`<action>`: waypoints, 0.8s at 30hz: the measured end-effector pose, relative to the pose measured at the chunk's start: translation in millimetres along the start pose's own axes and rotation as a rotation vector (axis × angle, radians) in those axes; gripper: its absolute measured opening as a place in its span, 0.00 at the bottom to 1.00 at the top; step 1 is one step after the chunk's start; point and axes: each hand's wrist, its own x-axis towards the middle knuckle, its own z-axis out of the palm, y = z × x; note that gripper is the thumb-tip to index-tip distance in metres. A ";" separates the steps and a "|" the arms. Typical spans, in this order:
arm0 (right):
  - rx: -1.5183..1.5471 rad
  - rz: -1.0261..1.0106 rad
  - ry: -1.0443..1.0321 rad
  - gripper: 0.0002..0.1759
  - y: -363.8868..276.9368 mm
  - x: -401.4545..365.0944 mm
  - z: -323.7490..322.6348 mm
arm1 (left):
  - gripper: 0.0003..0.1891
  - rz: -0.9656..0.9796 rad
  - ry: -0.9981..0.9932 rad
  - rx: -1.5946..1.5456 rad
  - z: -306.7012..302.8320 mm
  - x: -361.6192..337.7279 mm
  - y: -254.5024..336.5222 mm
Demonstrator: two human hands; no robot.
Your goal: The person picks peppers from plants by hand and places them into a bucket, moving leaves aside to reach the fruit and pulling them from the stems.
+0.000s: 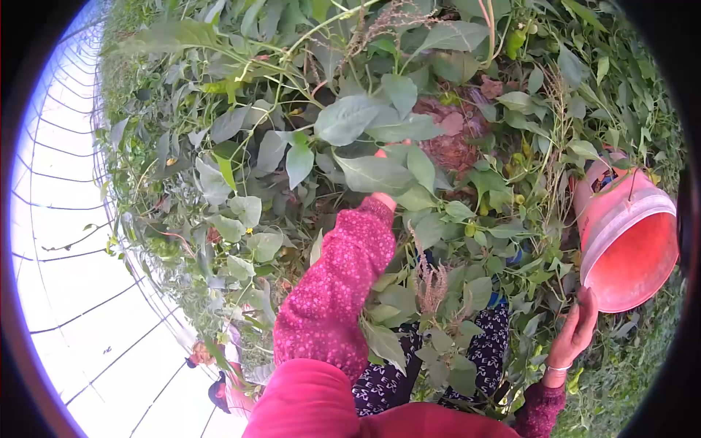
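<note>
My left hand (385, 200) reaches into leafy green pepper plants (350, 120), in a pink patterned sleeve. Leaves cover most of it, so its fingers and anything in them are hidden. Off to the right, my right hand (573, 332), with a bangle at the wrist, has its fingers at the rim of a pink bucket (617, 197) and grips it. The bucket is tipped, its mouth facing me, and its inside looks bare. A green pepper (515, 42) hangs among the leaves at the upper right.
Dense foliage surrounds my legs (489, 343). Dry seed stalks (431, 281) stand in front of them. Brown ground litter (453, 131) shows between plants. At lower left are two other people (230, 372), beside a pale wall with dark lines (73, 270).
</note>
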 end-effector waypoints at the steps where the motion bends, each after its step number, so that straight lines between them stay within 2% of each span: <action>1: 0.025 -0.002 -0.072 0.19 -9.9 1.2 7.8 | 0.19 -0.006 0.055 0.182 -3.7 -17.4 9.1; 2: 0.048 -0.007 -0.144 0.18 -23.0 3.9 15.2 | 0.17 -0.021 0.109 0.364 -7.8 -35.2 20.0; 4: 0.104 -0.025 -0.260 0.14 -57.0 11.4 32.0 | 0.08 0.125 0.218 -0.045 -26.1 -68.3 73.9; 7: 0.261 0.010 -0.335 0.12 -88.5 17.6 49.8 | 0.08 -0.141 0.051 -0.110 -44.4 -92.8 149.7; 9: 0.403 0.042 -0.395 0.11 -107.7 18.5 62.0 | 0.10 0.160 0.226 -0.340 -52.7 -115.3 195.9; 11: 0.524 0.048 -0.500 0.12 -124.3 21.5 72.7 | 0.14 0.051 0.012 -0.385 -75.8 -137.2 233.3; 12: 0.548 0.110 -0.588 0.22 -130.9 23.3 77.8 | 0.15 0.077 -0.016 -0.495 -76.0 -145.1 242.0; 14: 0.596 0.038 -0.685 0.33 -146.3 24.4 96.5 | 0.16 0.120 -0.110 -0.676 -79.4 -156.2 265.6; 15: 0.616 0.002 -0.730 0.39 -151.1 25.3 102.9 | 0.16 0.124 -0.162 -0.769 -77.2 -160.2 270.7; 16: 0.584 0.120 -0.906 0.54 -155.1 29.9 102.3 | 0.15 0.104 -0.263 -0.889 -73.9 -162.5 268.7; 19: 0.906 0.181 -0.901 0.54 -160.1 12.9 119.2 | 0.14 0.157 -0.283 -0.904 -69.3 -164.0 270.1; 20: 0.921 0.423 -1.220 0.51 -161.0 22.3 108.0 | 0.14 0.013 -0.387 -0.835 -80.5 -166.6 273.2; 21: 0.901 0.490 -1.227 0.50 -159.9 21.6 105.1 | 0.15 0.034 -0.457 -0.707 -92.2 -165.2 270.3; 23: 0.883 0.619 -1.245 0.47 -158.9 11.4 112.1 | 0.15 0.168 -0.443 -0.502 -105.9 -158.4 236.2; 24: 0.872 0.627 -1.272 0.44 -154.0 8.0 116.1 | 0.15 0.072 -0.402 -0.482 -114.1 -155.7 212.1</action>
